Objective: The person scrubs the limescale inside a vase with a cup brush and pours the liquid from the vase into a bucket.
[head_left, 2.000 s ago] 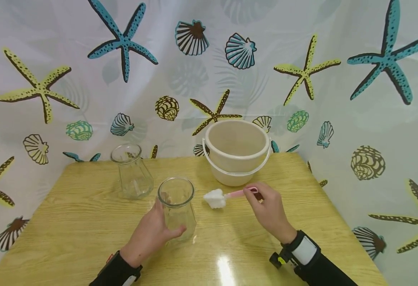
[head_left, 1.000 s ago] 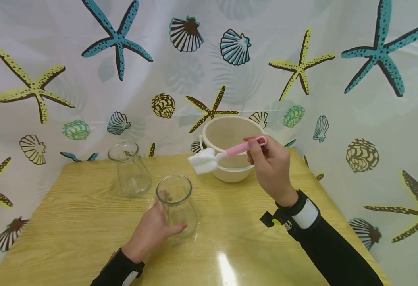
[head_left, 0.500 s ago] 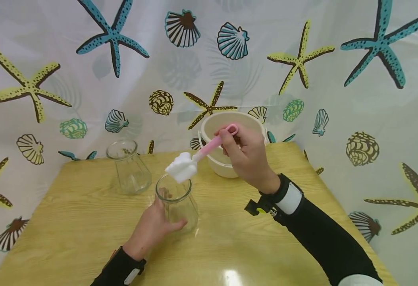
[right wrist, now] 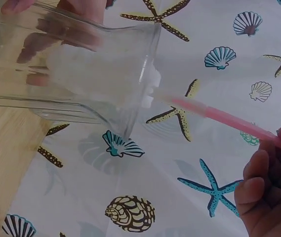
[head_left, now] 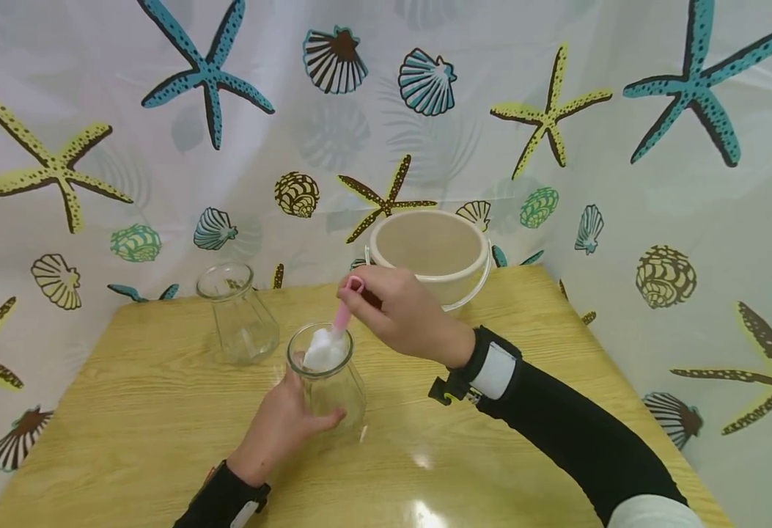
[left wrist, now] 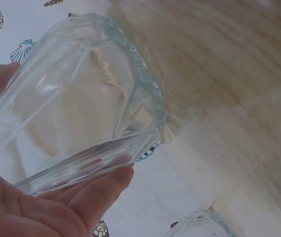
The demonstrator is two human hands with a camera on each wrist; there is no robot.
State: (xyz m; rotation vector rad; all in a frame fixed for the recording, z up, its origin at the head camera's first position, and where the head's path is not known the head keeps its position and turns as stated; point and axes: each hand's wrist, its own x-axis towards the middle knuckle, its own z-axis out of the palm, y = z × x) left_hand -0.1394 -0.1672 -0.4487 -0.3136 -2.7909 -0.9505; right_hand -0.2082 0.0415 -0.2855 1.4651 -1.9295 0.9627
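A clear faceted glass jar (head_left: pixel 341 400) stands upright on the table, gripped around its body by my left hand (head_left: pixel 283 422). In the left wrist view the thumb and fingers lie on opposite sides of the jar (left wrist: pixel 76 98). My right hand (head_left: pixel 405 312) pinches the pink handle of a bottle brush (head_left: pixel 342 317) above the jar's mouth. The brush's white sponge head (head_left: pixel 322 350) is at the rim and partly inside the jar. Through the glass in the right wrist view, the white head (right wrist: pixel 91 74) shows in the jar's neck, with the pink handle (right wrist: pixel 224 118) sticking out.
A second clear glass jar (head_left: pixel 243 323) stands at the back left of the wooden table (head_left: pixel 128 433). Behind my right hand is a cream bucket (head_left: pixel 458 286) with a wire-like handle. A curtain (head_left: pixel 333 147) printed with starfish and shells hangs behind the table.
My right hand has lifted the brush from beside the bucket, carried it left over the jar and lowered its white head into the mouth. My left hand keeps its grip on the jar.
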